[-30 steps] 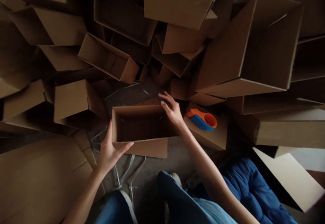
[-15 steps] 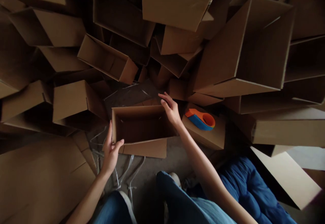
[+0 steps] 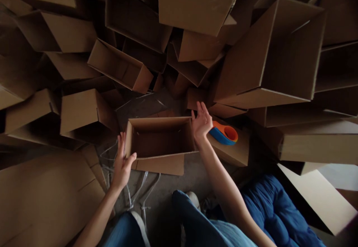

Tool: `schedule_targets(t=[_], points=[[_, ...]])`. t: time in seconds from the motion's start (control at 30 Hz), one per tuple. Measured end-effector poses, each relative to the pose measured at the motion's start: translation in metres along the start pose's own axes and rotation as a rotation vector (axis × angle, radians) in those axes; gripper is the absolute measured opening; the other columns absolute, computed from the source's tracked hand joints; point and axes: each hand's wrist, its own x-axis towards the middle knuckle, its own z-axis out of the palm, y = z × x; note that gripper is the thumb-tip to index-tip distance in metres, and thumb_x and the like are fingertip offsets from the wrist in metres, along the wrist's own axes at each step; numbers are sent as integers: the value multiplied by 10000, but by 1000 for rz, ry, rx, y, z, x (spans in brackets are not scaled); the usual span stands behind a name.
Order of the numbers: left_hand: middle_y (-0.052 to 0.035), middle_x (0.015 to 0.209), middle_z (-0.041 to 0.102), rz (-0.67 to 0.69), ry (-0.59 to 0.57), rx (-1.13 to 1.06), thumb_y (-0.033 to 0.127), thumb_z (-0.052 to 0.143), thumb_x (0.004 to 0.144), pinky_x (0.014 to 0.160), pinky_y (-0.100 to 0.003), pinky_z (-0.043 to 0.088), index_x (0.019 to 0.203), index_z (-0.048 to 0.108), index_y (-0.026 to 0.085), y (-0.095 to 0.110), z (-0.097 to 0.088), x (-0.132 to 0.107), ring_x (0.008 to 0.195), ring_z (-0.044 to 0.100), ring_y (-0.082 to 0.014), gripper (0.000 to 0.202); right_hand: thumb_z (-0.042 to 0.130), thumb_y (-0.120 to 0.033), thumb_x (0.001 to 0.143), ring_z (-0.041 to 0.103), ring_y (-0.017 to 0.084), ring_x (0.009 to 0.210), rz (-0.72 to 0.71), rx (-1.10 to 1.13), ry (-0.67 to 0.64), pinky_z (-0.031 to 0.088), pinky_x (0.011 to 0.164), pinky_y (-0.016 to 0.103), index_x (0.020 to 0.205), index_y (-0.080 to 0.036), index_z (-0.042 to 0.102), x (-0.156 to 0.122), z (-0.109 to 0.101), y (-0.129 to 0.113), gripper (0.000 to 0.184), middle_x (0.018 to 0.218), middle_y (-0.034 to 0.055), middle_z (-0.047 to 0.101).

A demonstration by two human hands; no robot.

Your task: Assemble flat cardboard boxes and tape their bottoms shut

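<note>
In front of me is a small open cardboard box (image 3: 162, 156), its hollow side facing up toward me. My left hand (image 3: 123, 165) grips its left end, thumb over the near rim and fingers along the outside. At the box's right end, my right hand (image 3: 201, 124) is open with its fingers stretched out and apart. The palm is beside the right wall; whether it touches is hard to tell. Just right of that hand, an orange and blue tape dispenser (image 3: 223, 133) lies on a closed cardboard box (image 3: 237, 148), partly hidden by the hand.
Many open cardboard boxes are heaped ahead and at both sides, including a large one (image 3: 291, 53) at the right. Flat cardboard (image 3: 47, 198) lies at the lower left. Clear plastic straps (image 3: 140, 189) trail over the floor. A blue padded garment (image 3: 271, 206) sits at the lower right.
My right hand has moved right, from over the box's right end to beside it, with fingers spreading out. The box's right end now shows. My left hand keeps its hold.
</note>
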Motion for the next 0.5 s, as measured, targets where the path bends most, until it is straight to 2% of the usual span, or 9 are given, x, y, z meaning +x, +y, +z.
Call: schedule_targets(t=[0.07,0.13,0.2,0.3,0.4,0.5], points=[[41,1645,123,7,-2,17,366,497,927,1227,-472,75,1549,223,346,0,0,1,1505,14,-244,679,195,-608,912,294,229,1457,95,5,34,378,1077,504,1522,-335,276,-13,-16,8,673,1574,20,339],[33,1649,101,12,7,28,371,502,925,1227,-470,67,1557,191,335,-1,0,1,1506,19,-250,706,312,-627,898,435,252,1375,212,20,19,419,1052,486,1486,-328,357,-34,-27,10,662,1490,20,475],[33,1651,95,7,20,18,371,507,923,1230,-451,66,1563,153,333,-1,0,0,1509,31,-244,733,353,-689,873,577,288,1227,347,54,-44,485,981,470,1391,-279,510,-55,-33,6,679,1305,36,644],[39,1652,97,-20,21,-21,372,511,921,1232,-425,85,1567,123,337,1,2,-2,1511,55,-232,754,339,-784,835,664,319,1051,536,100,-193,537,882,455,1181,-209,679,-74,-32,-4,752,1024,55,756],[26,1655,92,-57,29,-65,374,523,911,1229,-431,114,1572,74,325,5,2,-3,1508,75,-238,801,374,-820,804,692,297,951,620,94,-353,553,844,439,1112,-220,708,-77,-25,-11,753,897,19,771],[27,1653,119,-69,73,-67,379,537,901,1230,-432,114,1572,80,326,8,-6,-7,1508,73,-238,814,416,-812,796,708,275,892,656,99,-433,568,806,414,1058,-256,726,-73,-15,-13,688,824,-12,771]])
